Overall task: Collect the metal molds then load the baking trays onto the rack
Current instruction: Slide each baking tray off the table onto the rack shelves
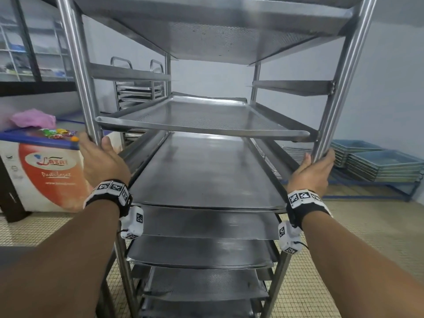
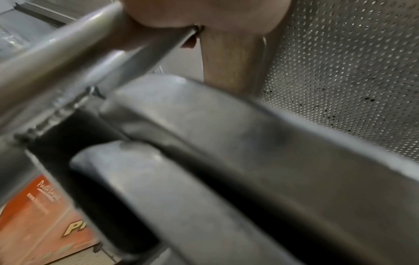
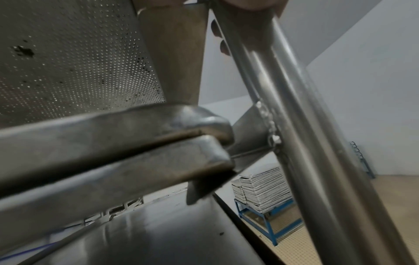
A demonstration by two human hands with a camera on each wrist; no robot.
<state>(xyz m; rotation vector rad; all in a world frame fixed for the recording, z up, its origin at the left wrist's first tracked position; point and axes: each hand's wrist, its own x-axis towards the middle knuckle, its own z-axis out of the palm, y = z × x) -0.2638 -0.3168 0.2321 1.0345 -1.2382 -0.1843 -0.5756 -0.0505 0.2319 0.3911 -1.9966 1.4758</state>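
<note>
A tall steel rack (image 1: 75,65) stands right in front of me, with metal baking trays on several levels. A perforated tray (image 1: 206,118) sits on the upper runners and a flat tray (image 1: 206,171) below it. My left hand (image 1: 101,154) grips the rack's front left post (image 2: 56,50). My right hand (image 1: 319,166) grips the front right post (image 1: 337,95), whose tube (image 3: 294,107) fills the right wrist view. Tray rims (image 3: 113,143) show close under that wrist. No separate molds are visible.
A chest freezer (image 1: 46,171) with a pink cloth (image 1: 34,118) stands at left. A second rack (image 1: 137,88) with trays is behind. Stacked trays (image 1: 378,164) lie on a low blue stand (image 3: 267,224) at right. The floor is tiled.
</note>
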